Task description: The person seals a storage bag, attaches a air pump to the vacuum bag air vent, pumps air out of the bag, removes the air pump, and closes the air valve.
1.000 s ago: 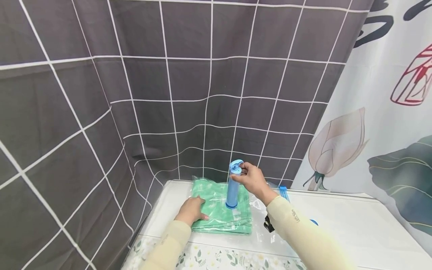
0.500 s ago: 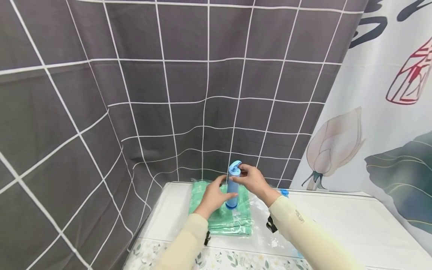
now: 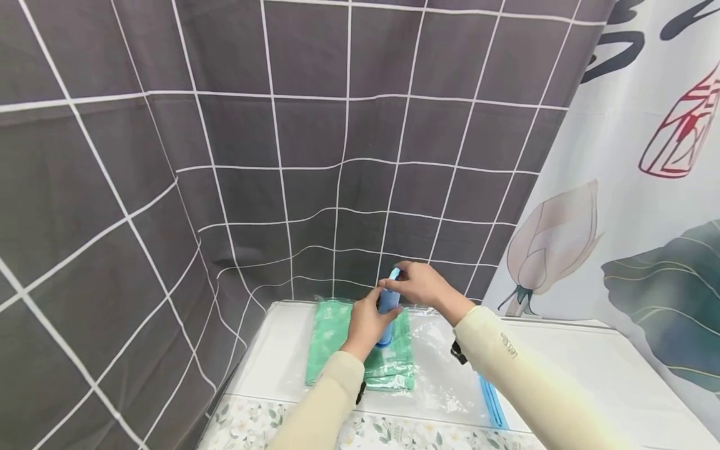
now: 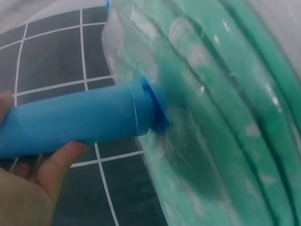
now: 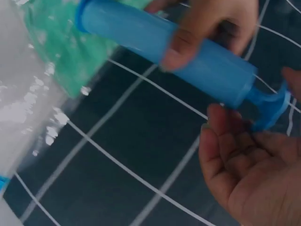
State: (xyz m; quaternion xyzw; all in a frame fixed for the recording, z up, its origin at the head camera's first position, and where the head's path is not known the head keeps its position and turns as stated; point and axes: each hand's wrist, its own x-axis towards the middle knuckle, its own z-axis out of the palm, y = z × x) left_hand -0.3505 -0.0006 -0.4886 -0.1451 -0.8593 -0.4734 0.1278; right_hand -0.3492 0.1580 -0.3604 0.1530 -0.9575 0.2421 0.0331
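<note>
1. Well, from the head view I have the blue pump point(image 3: 389, 301) standing nearly upright on the clear bag point(image 3: 435, 362) of folded green cloth point(image 3: 332, 331), nearer the back left corner of the table point(image 3: 585, 353) than the back right. My left hand point(image 3: 364, 322) is wrapped round the barrel; my right hand point(image 3: 419, 284) is at the top. If I push off-line, the soft bundle could give and let the pump tip. My hands cover much of the barrel, and my right sleeve point(image 3: 529, 369) hides part of the table.

2. In the left wrist view, the dark blue foot point(image 4: 159, 113) meets the bag film. I judge that a wrinkle there, or a sideways pull, could break the contact. Whatever lies beneath is hidden; I can't tell whether it sits flush. My left hand is partly cut off.

3. In the right wrist view, my right fingers curl about the handle point(image 5: 277, 110), with a little rod showing. Too loose a hold could slip; a hard pull might lift the foot. Blur leaves the firmness of that grip unclear.
</note>
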